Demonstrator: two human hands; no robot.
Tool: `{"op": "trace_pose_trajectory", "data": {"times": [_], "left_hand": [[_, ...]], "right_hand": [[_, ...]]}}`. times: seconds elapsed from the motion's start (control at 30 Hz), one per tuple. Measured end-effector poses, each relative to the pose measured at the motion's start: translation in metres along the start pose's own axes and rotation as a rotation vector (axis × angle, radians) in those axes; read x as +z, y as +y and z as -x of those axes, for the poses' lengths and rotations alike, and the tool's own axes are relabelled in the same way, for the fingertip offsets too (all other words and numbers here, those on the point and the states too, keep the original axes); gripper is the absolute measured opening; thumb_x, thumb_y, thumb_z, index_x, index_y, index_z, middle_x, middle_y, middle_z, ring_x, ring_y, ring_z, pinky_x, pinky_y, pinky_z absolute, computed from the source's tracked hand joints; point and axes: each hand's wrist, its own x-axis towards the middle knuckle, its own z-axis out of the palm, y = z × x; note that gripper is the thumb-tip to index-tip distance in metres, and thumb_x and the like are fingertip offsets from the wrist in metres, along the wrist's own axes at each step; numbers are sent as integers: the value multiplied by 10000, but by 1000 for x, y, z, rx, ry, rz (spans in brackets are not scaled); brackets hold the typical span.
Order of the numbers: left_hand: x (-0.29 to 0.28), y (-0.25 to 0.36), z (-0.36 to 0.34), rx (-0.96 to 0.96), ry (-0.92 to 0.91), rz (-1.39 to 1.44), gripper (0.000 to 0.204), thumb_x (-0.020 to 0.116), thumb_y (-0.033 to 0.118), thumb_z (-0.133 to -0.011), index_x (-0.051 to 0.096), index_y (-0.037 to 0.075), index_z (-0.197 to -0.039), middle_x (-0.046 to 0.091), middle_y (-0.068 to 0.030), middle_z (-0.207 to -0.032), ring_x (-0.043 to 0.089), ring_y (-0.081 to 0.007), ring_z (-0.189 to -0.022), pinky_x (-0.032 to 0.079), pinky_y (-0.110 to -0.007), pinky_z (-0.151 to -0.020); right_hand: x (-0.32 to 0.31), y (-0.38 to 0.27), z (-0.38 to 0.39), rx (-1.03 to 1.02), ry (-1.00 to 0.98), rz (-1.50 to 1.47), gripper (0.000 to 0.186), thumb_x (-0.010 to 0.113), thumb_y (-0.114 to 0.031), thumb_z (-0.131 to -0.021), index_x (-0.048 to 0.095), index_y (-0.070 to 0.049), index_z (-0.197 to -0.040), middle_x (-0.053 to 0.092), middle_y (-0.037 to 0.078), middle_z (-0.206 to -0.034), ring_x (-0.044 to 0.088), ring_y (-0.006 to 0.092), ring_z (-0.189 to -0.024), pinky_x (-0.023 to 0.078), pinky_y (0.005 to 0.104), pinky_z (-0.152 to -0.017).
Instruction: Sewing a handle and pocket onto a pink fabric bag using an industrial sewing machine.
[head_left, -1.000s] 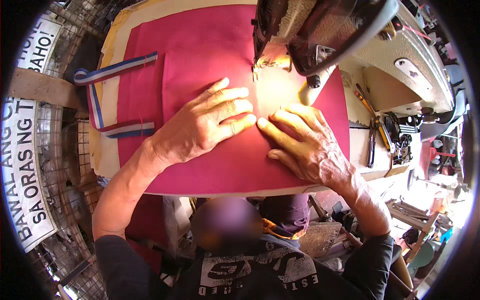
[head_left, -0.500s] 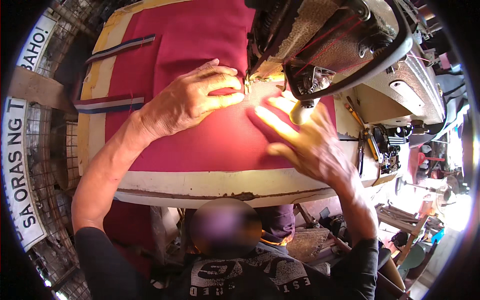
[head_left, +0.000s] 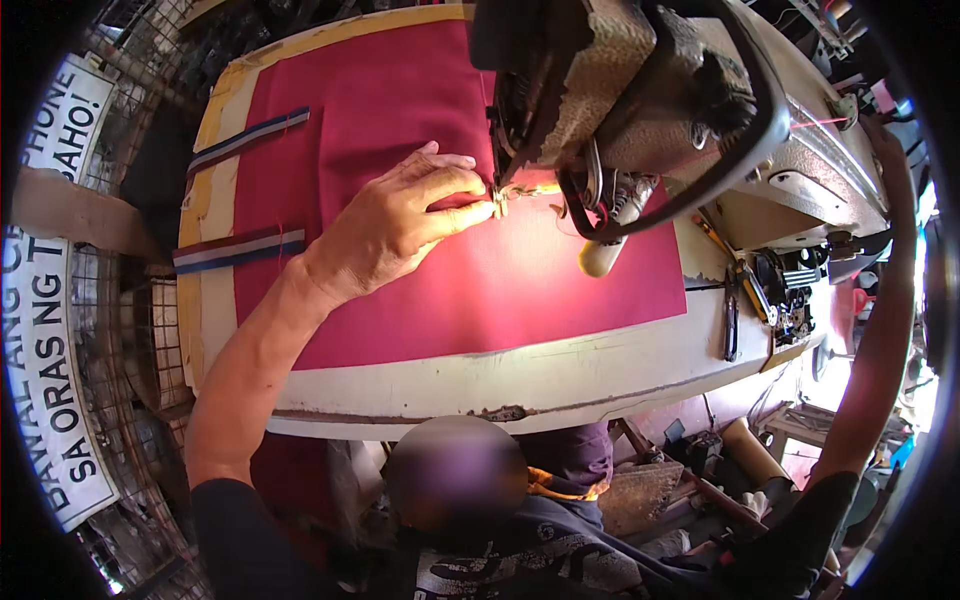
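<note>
My left hand (head_left: 400, 215) lies on a dark red cloth (head_left: 590, 310), its thumb and forefinger slightly apart, their tips beside the presser foot (head_left: 499, 203) of a sewing machine (head_left: 620, 90). The cloth is spread over the machine table and passes beneath the foot. At the cloth's left side lie two striped ribbon strips (head_left: 255, 140) in grey and dark blue. My right arm stretches out to the far right, and my right hand (head_left: 883, 145) is at the machine's end; its fingers are too dark and small to make out. A small lamp (head_left: 600, 255) lights the cloth.
A yellow-and-black hand tool (head_left: 750, 290) and a dark slim tool (head_left: 731, 325) lie right of the cloth, beside a bobbin-winder-like mechanism (head_left: 795, 300). The pale table edge (head_left: 420, 395) is chipped. Wire mesh and a lettered sign (head_left: 70, 330) stand at left.
My right hand has left the cloth near the needle and reached to the machine's right end. My left hand stays by the presser foot. The view has shifted slightly.
</note>
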Motion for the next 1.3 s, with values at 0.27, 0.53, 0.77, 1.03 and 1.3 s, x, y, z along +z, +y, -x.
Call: {"op": "trace_pose_trajectory", "data": {"times": [0.27, 0.53, 0.77, 1.03, 1.3], "left_hand": [[-3, -2, 7, -43, 5, -6, 326, 691, -5, -823, 743, 91, -1130, 674, -69, -1141, 624, -274, -1175, 483, -496, -1108], [-3, -10, 5, -11, -20, 51, 354, 723, -11, -787, 737, 86, -1126, 665, -83, -1197, 593, -285, -1230, 434, -508, -1152], [0, -13, 4, -32, -2, 47, 353, 709, -23, -808, 734, 92, -1141, 670, -74, -1267, 562, -272, -1313, 413, -514, -1167], [-4, -9, 7, -18, -36, 32, 320, 674, -5, -875, 718, 85, -1179, 664, -85, -1301, 544, -266, -1356, 383, -530, -1181], [-5, -17, 4, -11, -78, 65, 305, 655, 35, -913, 715, 89, -1206, 671, -104, -1305, 545, -273, -1359, 380, -541, -1177]], "right_hand": [[16, -40, 10, 122, -206, -542, 456, 503, -304, -1051, 636, 54, -1300, 685, 127, -1254, 623, 165, -1133, 413, 273, -1046], [7, -48, 12, 272, -292, -598, 421, 557, -174, -1016, 577, 41, -1377, 674, 164, -1257, 632, 192, -1144, 448, 285, -1033], [13, -39, 42, -361, -188, -164, 540, 571, -17, -940, 493, -11, -1474, 584, 175, -1396, 572, 246, -1285, 443, 361, -1101], [2, -28, -7, 58, -337, -135, 509, 569, -35, -947, 517, 1, -1452, 643, 165, -1347, 629, 183, -1179, 464, 308, -1045], [24, 11, -17, 102, -291, -245, 441, 555, -137, -969, 574, 3, -1387, 664, 138, -1276, 640, 185, -1128, 471, 311, -1014]]}}
